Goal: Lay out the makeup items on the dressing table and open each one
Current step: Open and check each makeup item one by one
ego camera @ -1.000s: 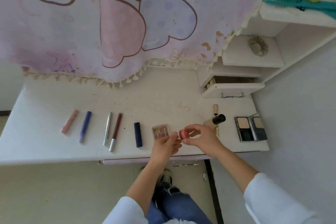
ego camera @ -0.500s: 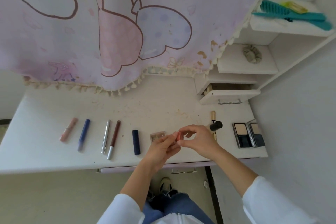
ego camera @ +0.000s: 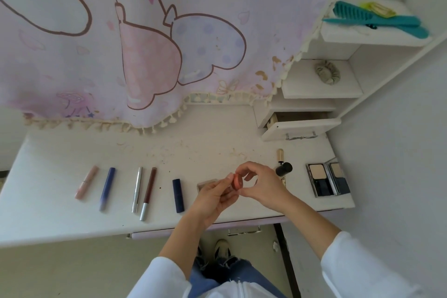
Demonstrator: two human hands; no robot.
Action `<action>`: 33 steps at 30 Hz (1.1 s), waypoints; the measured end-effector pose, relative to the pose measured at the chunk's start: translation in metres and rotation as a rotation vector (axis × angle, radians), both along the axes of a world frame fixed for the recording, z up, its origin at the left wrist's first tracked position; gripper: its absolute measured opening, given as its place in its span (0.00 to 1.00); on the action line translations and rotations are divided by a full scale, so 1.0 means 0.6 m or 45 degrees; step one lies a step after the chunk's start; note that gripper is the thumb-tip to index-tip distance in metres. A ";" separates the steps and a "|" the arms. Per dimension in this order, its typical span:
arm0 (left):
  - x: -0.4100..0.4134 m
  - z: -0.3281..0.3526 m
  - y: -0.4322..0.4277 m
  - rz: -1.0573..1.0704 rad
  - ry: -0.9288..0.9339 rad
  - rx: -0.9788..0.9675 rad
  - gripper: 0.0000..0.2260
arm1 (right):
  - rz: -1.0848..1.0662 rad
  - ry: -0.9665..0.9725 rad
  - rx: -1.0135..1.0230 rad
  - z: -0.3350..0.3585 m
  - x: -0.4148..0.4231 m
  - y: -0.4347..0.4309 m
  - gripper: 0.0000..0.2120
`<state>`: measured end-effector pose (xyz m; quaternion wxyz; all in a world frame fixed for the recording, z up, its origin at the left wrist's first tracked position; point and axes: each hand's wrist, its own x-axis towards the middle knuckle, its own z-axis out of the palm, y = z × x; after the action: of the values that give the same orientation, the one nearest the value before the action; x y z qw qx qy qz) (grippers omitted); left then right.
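In the head view, a small round coral pot (ego camera: 237,181) is pinched between the left hand (ego camera: 216,195) and the right hand (ego camera: 262,185), held just above the dressing table (ego camera: 60,213). An open compact (ego camera: 327,178) is seen lying to the right.

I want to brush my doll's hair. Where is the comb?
The teal plastic comb lies on the top white shelf at upper right, above the shelf with the grey scrunchie.
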<state>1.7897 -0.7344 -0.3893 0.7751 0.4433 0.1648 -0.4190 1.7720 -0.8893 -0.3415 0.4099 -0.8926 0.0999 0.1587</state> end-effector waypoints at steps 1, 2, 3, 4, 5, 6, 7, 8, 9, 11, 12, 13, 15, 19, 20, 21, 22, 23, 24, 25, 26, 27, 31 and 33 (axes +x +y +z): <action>0.002 0.001 0.000 -0.003 0.004 -0.003 0.11 | 0.002 0.003 0.007 0.000 0.001 -0.001 0.19; 0.004 0.001 0.000 -0.003 0.008 -0.007 0.12 | -0.006 0.023 0.021 0.000 0.002 0.000 0.21; 0.006 0.002 0.000 -0.003 0.013 -0.015 0.12 | -0.029 0.057 0.038 0.000 0.004 0.000 0.24; 0.009 0.001 0.000 -0.005 0.018 -0.021 0.12 | -0.058 0.095 0.044 0.002 0.006 0.000 0.26; 0.011 0.001 0.001 -0.009 0.021 -0.026 0.12 | -0.083 0.122 0.030 0.002 0.009 0.000 0.26; 0.013 0.001 0.001 -0.013 0.024 -0.026 0.12 | -0.097 0.130 0.004 0.003 0.012 -0.001 0.23; 0.015 0.000 0.002 -0.016 0.025 -0.021 0.13 | -0.101 0.124 -0.021 0.005 0.015 0.000 0.21; 0.017 -0.001 0.002 -0.018 0.024 -0.013 0.13 | -0.095 0.109 -0.033 0.007 0.017 0.000 0.18; 0.019 -0.002 0.003 -0.018 0.022 -0.005 0.12 | -0.078 0.092 -0.035 0.009 0.019 0.001 0.17; 0.021 -0.002 0.005 -0.010 0.025 -0.002 0.12 | -0.041 0.094 -0.013 0.008 0.022 0.002 0.20; 0.022 -0.002 0.006 -0.007 0.027 -0.007 0.12 | -0.041 0.127 0.010 0.007 0.024 0.002 0.24; 0.023 -0.002 0.006 -0.008 0.027 -0.016 0.12 | -0.058 0.170 0.028 0.007 0.026 0.003 0.27; 0.024 -0.002 0.005 -0.016 0.019 -0.023 0.12 | -0.088 0.212 0.018 0.005 0.030 0.004 0.25; 0.029 -0.001 0.005 -0.003 0.030 -0.032 0.13 | -0.084 0.128 0.032 0.006 0.036 0.007 0.16; 0.031 -0.001 0.006 0.000 0.036 -0.032 0.12 | -0.095 0.123 0.056 0.005 0.037 0.005 0.15; 0.034 -0.001 0.006 0.006 0.046 -0.030 0.12 | -0.124 0.125 0.080 0.003 0.038 0.002 0.16; 0.038 -0.001 0.007 0.015 0.059 -0.026 0.11 | -0.170 0.125 0.114 0.002 0.039 0.000 0.16; 0.042 -0.001 0.008 0.026 0.070 -0.020 0.10 | -0.225 0.124 0.151 0.001 0.040 -0.003 0.15; 0.048 -0.002 0.008 0.035 0.077 -0.011 0.10 | -0.272 0.123 0.178 -0.001 0.042 -0.005 0.16; 0.054 -0.002 0.009 0.045 0.081 -0.003 0.09 | -0.299 0.122 0.189 -0.003 0.043 -0.006 0.16; 0.060 -0.003 0.009 0.058 0.083 0.004 0.09 | -0.309 0.122 0.188 -0.004 0.045 -0.007 0.18; 0.067 -0.004 0.009 0.074 0.082 0.006 0.09 | -0.308 0.125 0.181 -0.006 0.047 -0.006 0.20; 0.102 -0.012 0.015 0.038 0.008 0.024 0.09 | -0.351 0.127 0.096 -0.028 0.062 -0.003 0.21; 0.119 -0.017 0.016 0.039 0.002 0.052 0.11 | -0.386 0.139 0.025 -0.044 0.070 -0.002 0.21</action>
<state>1.8612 -0.7245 -0.3997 0.7720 0.4561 0.1810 -0.4039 1.8143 -0.8903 -0.3677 0.4318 -0.8533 0.2541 0.1443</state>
